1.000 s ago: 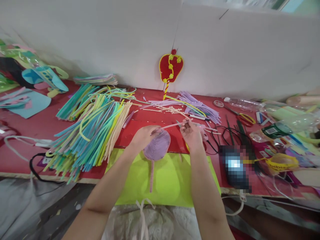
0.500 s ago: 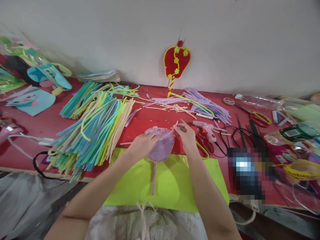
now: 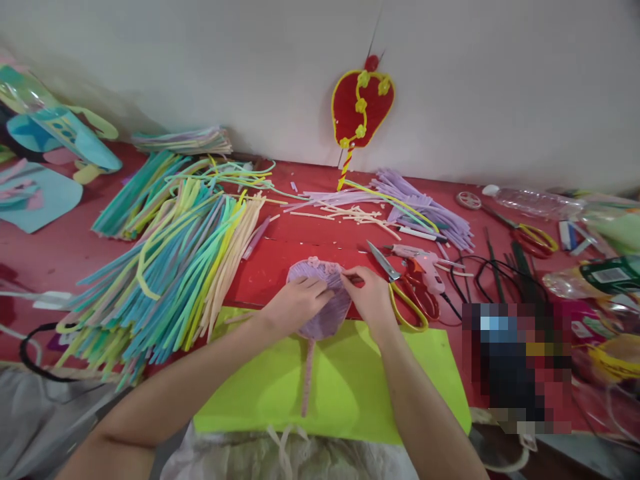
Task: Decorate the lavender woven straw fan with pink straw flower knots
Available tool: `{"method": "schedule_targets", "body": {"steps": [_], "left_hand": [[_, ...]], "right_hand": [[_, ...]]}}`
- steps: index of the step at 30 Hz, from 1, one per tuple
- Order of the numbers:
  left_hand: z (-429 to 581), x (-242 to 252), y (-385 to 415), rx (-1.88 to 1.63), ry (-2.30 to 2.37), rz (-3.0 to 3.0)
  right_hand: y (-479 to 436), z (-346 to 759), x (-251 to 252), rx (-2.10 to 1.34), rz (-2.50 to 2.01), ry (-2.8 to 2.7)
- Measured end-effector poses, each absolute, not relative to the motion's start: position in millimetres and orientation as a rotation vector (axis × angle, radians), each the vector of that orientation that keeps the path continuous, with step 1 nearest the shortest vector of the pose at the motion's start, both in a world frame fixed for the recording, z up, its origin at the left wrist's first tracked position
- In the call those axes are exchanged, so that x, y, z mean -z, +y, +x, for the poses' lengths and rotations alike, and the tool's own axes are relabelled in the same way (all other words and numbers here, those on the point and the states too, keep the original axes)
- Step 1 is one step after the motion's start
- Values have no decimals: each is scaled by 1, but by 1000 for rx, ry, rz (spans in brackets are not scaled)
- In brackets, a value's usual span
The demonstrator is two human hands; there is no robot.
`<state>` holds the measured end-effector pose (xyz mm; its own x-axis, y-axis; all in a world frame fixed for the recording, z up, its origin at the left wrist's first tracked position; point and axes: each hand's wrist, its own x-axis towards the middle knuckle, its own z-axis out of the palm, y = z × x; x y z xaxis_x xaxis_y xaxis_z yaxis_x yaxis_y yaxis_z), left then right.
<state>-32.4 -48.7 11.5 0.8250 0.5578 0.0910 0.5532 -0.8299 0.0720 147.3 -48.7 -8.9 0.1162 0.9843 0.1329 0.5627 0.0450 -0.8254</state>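
A round fan (image 3: 325,320) wound in lilac pipe cleaner, with a pink stem and small pink loops along its top edge, lies partly over a lime-green sheet (image 3: 340,387). My left hand (image 3: 305,300) rests across the fan's face, fingers stretched out and pressing on it. At the upper right edge of the fan, my right hand (image 3: 363,287) is closed in a pinch on a thin pink pipe cleaner, mostly hidden by the fingers. Scissors (image 3: 407,303) with yellow and red handles lie just right of that hand.
Bundled coloured pipe cleaners (image 3: 175,267) spread over the left. Lilac pipe cleaners (image 3: 425,207) lie behind, near a pink glue gun (image 3: 425,267) with its cord. A red fan (image 3: 363,110) with yellow trim leans on the wall. Plastic bottles (image 3: 540,203) are at right.
My right hand has come down and left to the fan's edge, bringing the pink pipe cleaner with it. More of the scissors now shows. My left hand stays on the fan; the view has shifted.
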Motion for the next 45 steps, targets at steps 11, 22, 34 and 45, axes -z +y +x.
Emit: {"method": "schedule_targets", "body": {"steps": [11, 22, 34, 45], "left_hand": [[-42, -8, -36, -372, 1012, 2815], [-11, -14, -18, -200, 1271, 2826], [-13, -5, -12, -158, 1184, 2906], [-19, 3, -9, -228, 1167, 2813]], "right_hand": [[-58, 143, 8, -474, -1731, -1801], [-65, 139, -2, -537, -1795, -1806], [-68, 136, -1, -359, -1880, -1960], [-67, 129, -2, -305, -1901, -1944]]}}
